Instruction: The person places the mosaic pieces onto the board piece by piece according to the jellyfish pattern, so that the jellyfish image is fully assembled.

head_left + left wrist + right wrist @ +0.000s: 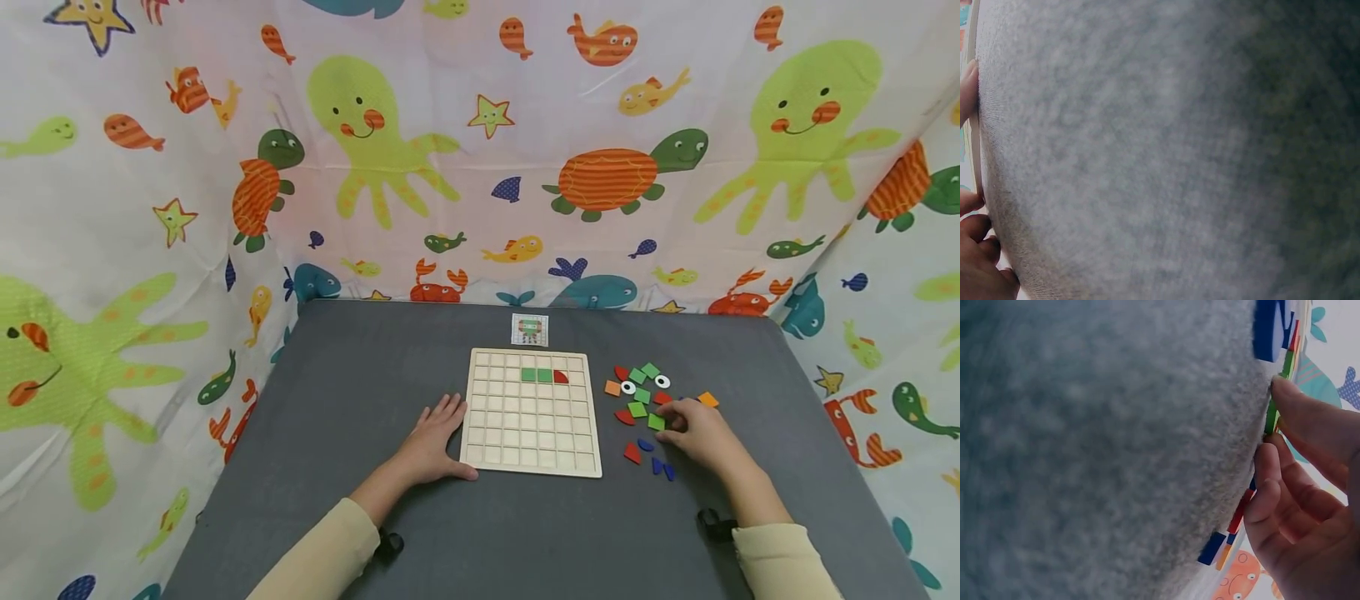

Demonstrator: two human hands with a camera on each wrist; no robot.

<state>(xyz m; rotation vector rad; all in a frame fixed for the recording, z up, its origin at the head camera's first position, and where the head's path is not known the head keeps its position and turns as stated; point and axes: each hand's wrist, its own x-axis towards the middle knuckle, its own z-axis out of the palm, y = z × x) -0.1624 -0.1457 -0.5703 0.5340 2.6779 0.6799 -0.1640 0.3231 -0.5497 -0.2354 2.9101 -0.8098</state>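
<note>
A wooden grid board [525, 425] lies flat on the grey table. In its upper part sit two green square tiles [528, 375] and a red quarter-round piece [560, 377], side by side in one row. My left hand [431, 442] rests along the board's left edge, fingers extended, thumb at the lower left corner. To the right of the board, my right hand [701, 433] pinches a green square tile [1271, 417] between thumb and fingertips, down at the table. Around it lie loose green squares [637, 409], red pieces [632, 452], white rings [662, 382] and blue pieces [657, 466].
A small picture card [529, 330] lies just behind the board. Orange pieces [707, 400] are among the loose ones. A curtain [465, 183] printed with sea animals hangs behind and beside the grey table [360, 375]. Black straps [716, 526] are at both wrists.
</note>
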